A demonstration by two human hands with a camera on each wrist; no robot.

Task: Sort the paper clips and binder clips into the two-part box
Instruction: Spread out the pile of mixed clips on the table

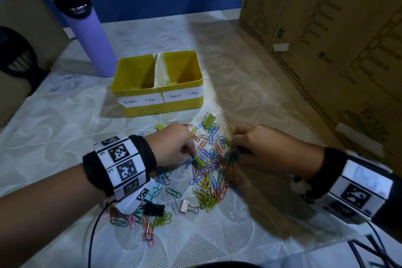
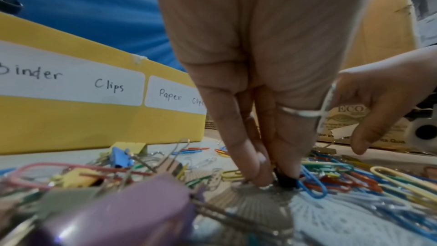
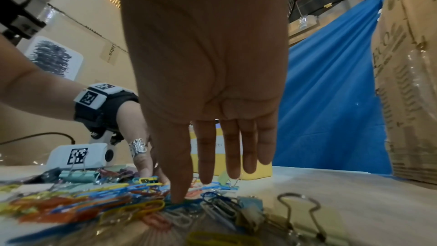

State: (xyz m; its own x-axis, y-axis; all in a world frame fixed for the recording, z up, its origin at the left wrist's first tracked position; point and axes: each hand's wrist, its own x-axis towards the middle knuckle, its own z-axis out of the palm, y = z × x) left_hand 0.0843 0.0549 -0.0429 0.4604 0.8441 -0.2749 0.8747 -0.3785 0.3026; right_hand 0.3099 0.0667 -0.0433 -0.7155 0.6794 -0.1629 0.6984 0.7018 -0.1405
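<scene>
Clips sit in one loose heap (image 1: 208,172) on the tablecloth (image 1: 65,115), just in front of the yellow two-part box (image 1: 158,85), whose labelled front wall faces me. My left hand (image 1: 171,148) works the heap's left edge, fingertips (image 2: 262,179) pinching a small black clip (image 2: 287,180); my right hand (image 1: 267,150) is on the right edge, fingers (image 3: 179,184) straight and pointing down, one tip touching the paper clips. Cardboard box wall (image 1: 326,39) hems in my right; open cloth lies left and toward me.

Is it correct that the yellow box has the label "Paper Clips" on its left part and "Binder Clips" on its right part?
No, the labels are swapped: on the yellow box, "Binder Clips" is on the left part and "Paper Clips" on the right, as the head view shows.
</scene>
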